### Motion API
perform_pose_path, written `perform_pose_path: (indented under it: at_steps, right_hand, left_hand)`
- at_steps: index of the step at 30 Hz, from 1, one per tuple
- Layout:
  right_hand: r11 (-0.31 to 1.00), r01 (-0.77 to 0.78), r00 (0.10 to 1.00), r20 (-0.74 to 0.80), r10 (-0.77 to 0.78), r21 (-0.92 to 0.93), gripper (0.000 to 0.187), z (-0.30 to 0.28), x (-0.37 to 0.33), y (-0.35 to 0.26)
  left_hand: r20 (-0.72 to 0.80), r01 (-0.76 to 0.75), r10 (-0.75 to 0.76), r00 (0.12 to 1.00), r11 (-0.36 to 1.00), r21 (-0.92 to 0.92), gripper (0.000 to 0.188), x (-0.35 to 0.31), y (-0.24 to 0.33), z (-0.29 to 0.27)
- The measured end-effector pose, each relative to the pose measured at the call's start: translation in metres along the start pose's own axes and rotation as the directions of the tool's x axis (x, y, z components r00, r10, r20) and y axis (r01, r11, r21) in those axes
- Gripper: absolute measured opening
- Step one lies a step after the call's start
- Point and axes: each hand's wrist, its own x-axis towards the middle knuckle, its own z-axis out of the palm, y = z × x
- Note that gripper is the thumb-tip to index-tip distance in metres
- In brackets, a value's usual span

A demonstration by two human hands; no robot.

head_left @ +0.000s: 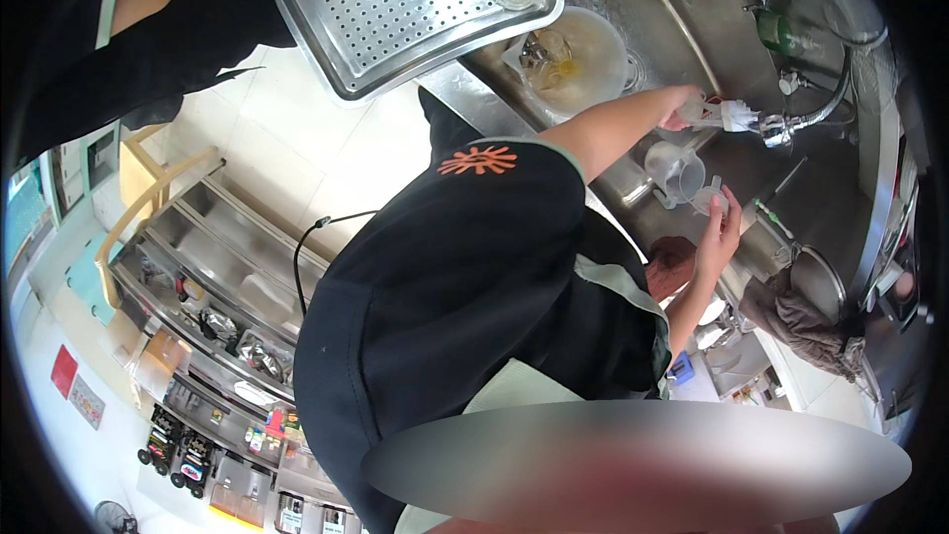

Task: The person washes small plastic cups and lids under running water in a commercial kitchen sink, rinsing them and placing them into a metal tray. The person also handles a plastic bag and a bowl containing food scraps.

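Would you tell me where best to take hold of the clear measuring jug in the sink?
Probably by the handle of the clear measuring jug, which seems to jut toward the person; come from that near side, since the faucet crowds the far side.

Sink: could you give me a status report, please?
Left hand on tap nozzle. Right hand holds small clear cup. Measuring jug beside it.

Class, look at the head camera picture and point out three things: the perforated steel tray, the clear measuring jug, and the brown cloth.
perforated steel tray (395, 10), head view, on its holed floor.
clear measuring jug (677, 170), head view, on its side wall.
brown cloth (806, 328), head view, on its bunched middle.
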Motion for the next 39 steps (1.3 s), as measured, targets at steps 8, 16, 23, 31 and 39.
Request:
perform_pose_path:
  at_steps: [8,16,23,31,39]
  right_hand:
    - [0.829,0.278,0.894,0.185,-0.408,0.486,0.028,0.076,0.079,-0.133]
    - [0.487,0.784,0.551,-0.07,-0.832,0.384,0.043,0.252,0.137,-0.282]
    - [0.559,0.829,0.555,0.083,-0.828,0.03,0.041,0.302,0.145,-0.293]
    - [0.536,0.844,0.534,0.073,-0.842,0.003,0.039,0.308,0.145,-0.314]
    - [0.79,0.583,0.762,0.208,-0.613,0.191,0.036,0.307,0.166,-0.324]
  left_hand:
    - [-0.034,-0.213,0.21,0.977,0.958,-0.194,0.043,0.017,-0.012,-0.006]
    - [0.023,-0.275,0.285,0.958,0.941,-0.195,0.044,-0.033,-0.002,-0.022]
    - [0.059,-0.414,0.444,0.894,0.87,-0.267,0.04,-0.087,0.009,-0.048]
    - [0.002,-0.29,0.291,0.957,0.955,-0.066,0.05,-0.02,-0.001,-0.05]
    - [-0.035,-0.221,0.221,0.975,0.975,-0.001,0.053,-0.049,-0.001,-0.046]
